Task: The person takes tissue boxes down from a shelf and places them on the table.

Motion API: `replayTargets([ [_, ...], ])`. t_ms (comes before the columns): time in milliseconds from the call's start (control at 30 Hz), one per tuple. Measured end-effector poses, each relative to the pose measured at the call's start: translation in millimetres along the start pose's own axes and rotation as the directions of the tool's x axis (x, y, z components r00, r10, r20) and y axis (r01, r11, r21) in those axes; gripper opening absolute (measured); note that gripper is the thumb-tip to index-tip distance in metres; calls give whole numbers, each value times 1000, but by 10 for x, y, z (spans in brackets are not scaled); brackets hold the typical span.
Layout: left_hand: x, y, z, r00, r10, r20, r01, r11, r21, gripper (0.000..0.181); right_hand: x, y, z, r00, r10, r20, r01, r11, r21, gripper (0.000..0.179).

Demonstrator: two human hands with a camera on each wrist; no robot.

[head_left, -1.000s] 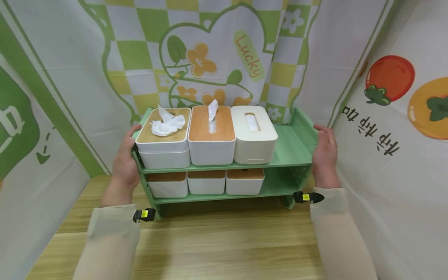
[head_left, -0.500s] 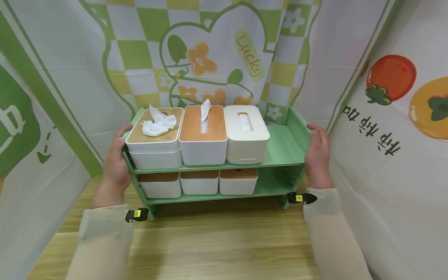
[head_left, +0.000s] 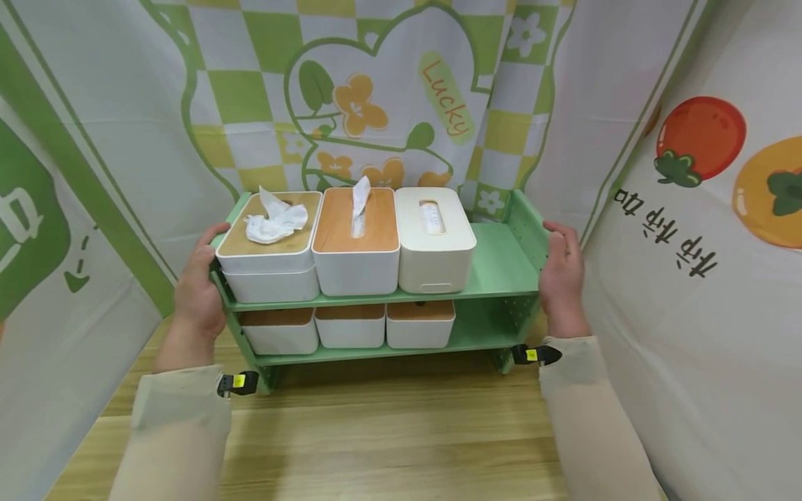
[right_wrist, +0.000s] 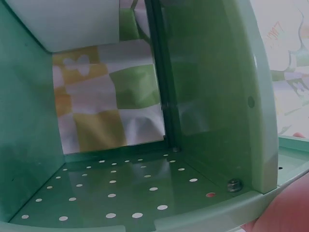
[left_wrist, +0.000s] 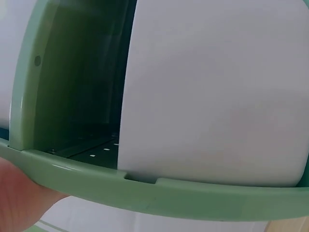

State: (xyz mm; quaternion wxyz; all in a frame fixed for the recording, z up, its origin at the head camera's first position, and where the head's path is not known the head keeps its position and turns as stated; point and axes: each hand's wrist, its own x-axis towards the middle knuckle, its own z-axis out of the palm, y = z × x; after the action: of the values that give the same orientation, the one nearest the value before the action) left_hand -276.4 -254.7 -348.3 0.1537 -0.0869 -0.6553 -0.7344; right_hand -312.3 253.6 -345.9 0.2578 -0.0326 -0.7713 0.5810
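A green two-tier desktop shelf (head_left: pixel 501 261) stands between my hands. My left hand (head_left: pixel 199 296) grips its left side panel, and my right hand (head_left: pixel 562 275) holds the right panel, fingertips near the upper edge. Three tissue boxes fill the left and middle of the upper tier: one with a wood-look lid (head_left: pixel 241 240) and a crumpled tissue (head_left: pixel 276 224), a taller one with an orange-brown lid (head_left: pixel 332 219), and a cream one (head_left: pixel 436 268). The left wrist view shows a white box (left_wrist: pixel 217 96) inside the green frame; the right wrist view shows a perforated side panel (right_wrist: pixel 91 193).
Three smaller white boxes with wood-look lids (head_left: pixel 282 337) sit on the lower tier. Below is a wood-grain tabletop (head_left: pixel 401 431). A checked curtain (head_left: pixel 238 97) hangs close behind the shelf, with white printed cloth (head_left: pixel 702 334) along the right side.
The shelf, with all the boxes on it, has slid to the left. Both hands have moved left along with it, keeping their places on the side panels.
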Motion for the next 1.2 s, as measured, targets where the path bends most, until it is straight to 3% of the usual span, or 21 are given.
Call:
replayTargets([
  [100, 7, 28, -4, 999, 10, -44, -5, 993, 115, 50, 7, 17, -1, 1000, -21, -11, 21, 1000, -8, 47],
  [233, 25, 94, -9, 994, 7, -108, 25, 957, 290, 52, 13, 38, 3, 999, -43, -21, 43, 999, -10, 47],
  [433, 33, 132, 12, 988, -6, -154, 63, 927, 370, 54, 12, 48, 3, 997, -72, -35, 71, 997, -16, 48],
  [533, 44, 145, 19, 985, -27, -170, 90, 923, 374, 53, 8, 48, 5, 997, -71, -39, 71, 997, -17, 48],
  [667, 62, 160, 39, 983, -52, -177, 105, 948, 301, 50, -4, 48, 0, 997, -67, -50, 66, 998, -18, 47],
  [1000, 64, 144, 70, 970, -41, -238, 88, 978, 191, 47, 10, 47, 16, 994, -93, -61, 92, 996, -13, 48],
  [1200, 65, 141, 77, 970, -56, -235, 108, 971, 214, 49, 13, 64, 28, 995, -82, -63, 81, 997, -9, 48],
])
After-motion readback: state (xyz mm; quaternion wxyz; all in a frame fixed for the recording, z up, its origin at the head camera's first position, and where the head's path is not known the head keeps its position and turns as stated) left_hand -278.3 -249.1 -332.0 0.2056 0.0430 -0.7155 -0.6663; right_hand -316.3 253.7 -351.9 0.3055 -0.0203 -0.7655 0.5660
